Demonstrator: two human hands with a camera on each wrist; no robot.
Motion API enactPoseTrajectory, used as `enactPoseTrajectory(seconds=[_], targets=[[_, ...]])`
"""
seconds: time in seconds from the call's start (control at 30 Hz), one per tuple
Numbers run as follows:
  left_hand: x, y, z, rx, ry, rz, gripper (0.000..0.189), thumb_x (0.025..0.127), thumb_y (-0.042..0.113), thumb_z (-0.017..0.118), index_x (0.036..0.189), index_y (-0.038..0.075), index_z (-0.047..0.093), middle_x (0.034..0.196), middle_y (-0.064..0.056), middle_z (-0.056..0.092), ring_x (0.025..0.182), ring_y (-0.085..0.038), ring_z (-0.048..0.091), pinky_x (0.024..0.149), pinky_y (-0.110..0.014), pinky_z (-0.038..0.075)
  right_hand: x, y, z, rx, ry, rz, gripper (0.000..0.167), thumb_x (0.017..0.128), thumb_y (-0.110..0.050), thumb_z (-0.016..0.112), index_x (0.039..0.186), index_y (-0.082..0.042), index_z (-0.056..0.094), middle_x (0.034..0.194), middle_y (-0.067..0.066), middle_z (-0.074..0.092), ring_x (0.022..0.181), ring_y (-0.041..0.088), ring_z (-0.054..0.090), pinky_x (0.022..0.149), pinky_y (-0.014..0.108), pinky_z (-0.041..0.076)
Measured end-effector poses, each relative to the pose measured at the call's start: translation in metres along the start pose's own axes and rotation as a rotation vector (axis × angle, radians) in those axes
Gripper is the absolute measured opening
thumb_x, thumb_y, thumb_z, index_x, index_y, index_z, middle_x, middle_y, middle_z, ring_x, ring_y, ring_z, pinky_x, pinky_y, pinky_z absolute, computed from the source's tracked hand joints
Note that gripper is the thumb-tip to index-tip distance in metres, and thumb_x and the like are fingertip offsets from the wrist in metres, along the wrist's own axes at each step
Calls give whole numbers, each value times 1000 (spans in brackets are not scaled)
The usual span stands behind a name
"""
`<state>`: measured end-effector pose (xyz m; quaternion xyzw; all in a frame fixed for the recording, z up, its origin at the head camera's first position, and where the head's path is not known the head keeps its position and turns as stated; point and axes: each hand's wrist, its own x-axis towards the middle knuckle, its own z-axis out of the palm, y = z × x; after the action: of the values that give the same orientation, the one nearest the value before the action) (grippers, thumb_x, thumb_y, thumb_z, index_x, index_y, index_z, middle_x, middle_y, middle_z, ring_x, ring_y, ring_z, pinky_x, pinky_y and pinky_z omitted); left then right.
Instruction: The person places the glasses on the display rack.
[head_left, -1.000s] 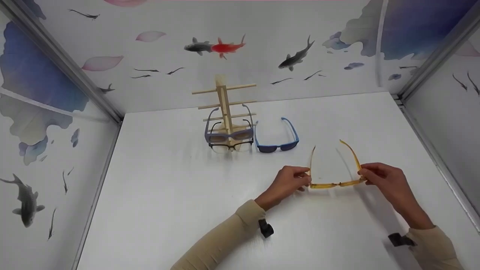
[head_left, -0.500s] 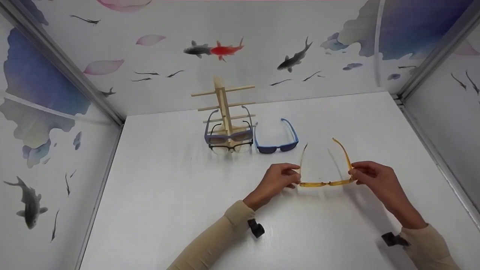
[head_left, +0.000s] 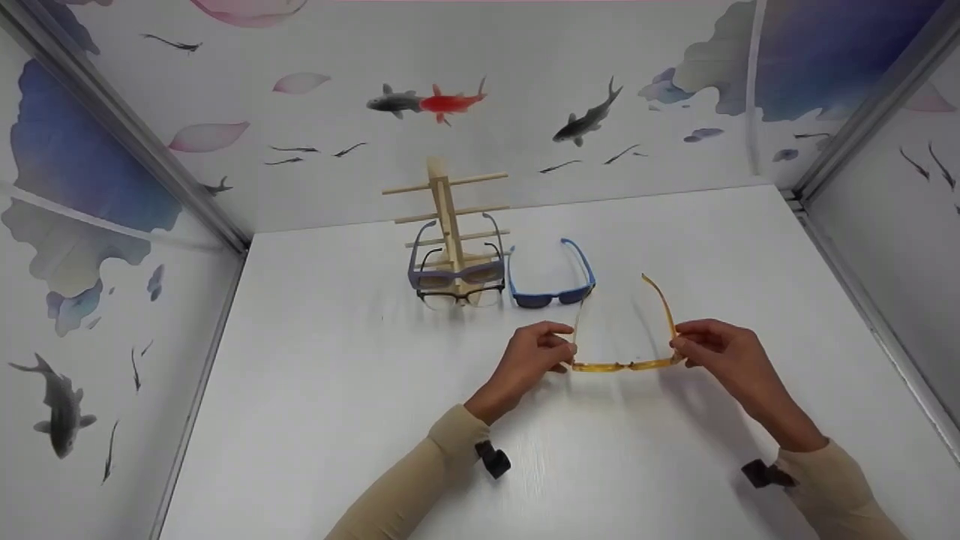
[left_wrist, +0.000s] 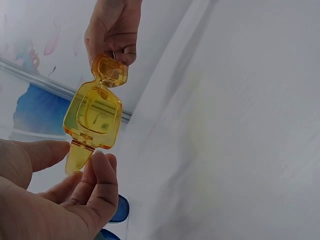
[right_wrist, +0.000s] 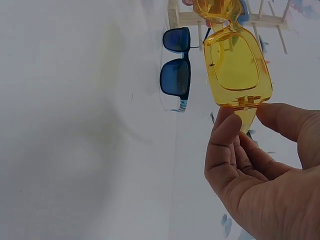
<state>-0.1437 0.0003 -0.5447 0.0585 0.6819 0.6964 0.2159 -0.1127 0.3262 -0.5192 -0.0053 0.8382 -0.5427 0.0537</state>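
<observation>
Yellow see-through glasses [head_left: 598, 367] are held up above the white table, temples unfolded and pointing away from me. My left hand [head_left: 526, 356] pinches them at the left hinge, thumb on one side and fingers on the other, as the left wrist view shows. At the opposite hinge my right hand [head_left: 724, 351] grips the right temple [head_left: 664, 306] between thumb and fingers. In the right wrist view the yellow lens [right_wrist: 237, 62] faces the camera. The tip of the left temple overlaps blue sunglasses [head_left: 551, 298] in the head view; those sunglasses lie farther back, apart from both hands.
A wooden glasses rack [head_left: 444, 202] with several crossbars stands near the back wall. It bears grey-purple sunglasses [head_left: 457, 277] and, below them, dark-framed clear glasses [head_left: 459, 298]. Patterned walls [head_left: 525, 45] enclose the white table [head_left: 315, 420] at the back and sides.
Both hands have moved left together, carrying the yellow glasses toward the rack side. The blue sunglasses and the rack have stayed where they were.
</observation>
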Motion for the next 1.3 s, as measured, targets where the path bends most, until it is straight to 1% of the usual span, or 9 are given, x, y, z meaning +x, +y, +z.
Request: enactPoseTrajectory(seconds=[0.07,0.3,0.57,0.67,0.8,0.9,1.0,1.13,1.3], targets=[[-2,0,-4,-14,11,0,40,105,12,73,143,-3,67,119,-24,76,96,-18,76,91,-40,66,1,-1,4,14,-9,2,45,106,-23,78,135,11,69,115,21,77,92,13,77,83,29,66],[-8,3,-14,-24,40,3,40,105,11,73,141,-5,67,114,-19,76,94,-20,76,88,-37,66,4,-4,16,36,-36,7,44,106,-20,78,134,12,68,118,27,75,92,13,77,83,29,66],[-13,10,-24,-16,65,4,37,105,11,74,139,-4,69,116,-22,75,96,-22,76,90,-38,66,7,-13,24,70,-47,-2,43,105,-21,79,132,11,69,116,26,76,93,16,77,85,33,67],[-15,14,-27,-15,72,4,34,106,12,74,137,0,72,114,-19,76,96,-22,75,91,-38,66,7,-17,25,70,-46,3,43,105,-22,79,132,10,70,116,23,77,94,16,77,85,31,66],[-20,19,-32,-24,79,25,31,106,12,74,135,0,72,110,-14,76,96,-21,74,91,-38,66,8,-22,28,71,-54,-1,41,105,-22,79,132,8,71,114,17,78,94,17,77,84,30,66],[-23,24,-36,-31,81,56,33,106,12,73,136,-2,71,110,-15,75,96,-20,74,90,-37,66,8,-27,30,84,-56,-18,39,104,-21,80,130,7,71,112,13,79,94,17,77,84,31,66],[-25,29,-39,-34,85,75,34,107,12,73,137,-4,70,113,-19,74,97,-21,74,90,-36,65,9,-32,31,90,-58,-35,38,104,-21,80,130,6,71,113,15,78,94,17,77,84,31,66],[-27,33,-43,-32,96,83,33,107,12,73,136,-3,71,117,-24,73,99,-23,74,90,-35,65,12,-39,33,99,-62,-56,36,105,-19,79,128,6,72,115,23,76,94,18,77,83,30,66],[-31,39,-49,-15,137,91,30,107,11,72,134,-3,72,113,-18,73,98,-21,74,90,-34,65,18,-49,36,109,-63,-72,34,104,-18,80,126,7,72,114,24,76,92,21,78,83,30,66]])
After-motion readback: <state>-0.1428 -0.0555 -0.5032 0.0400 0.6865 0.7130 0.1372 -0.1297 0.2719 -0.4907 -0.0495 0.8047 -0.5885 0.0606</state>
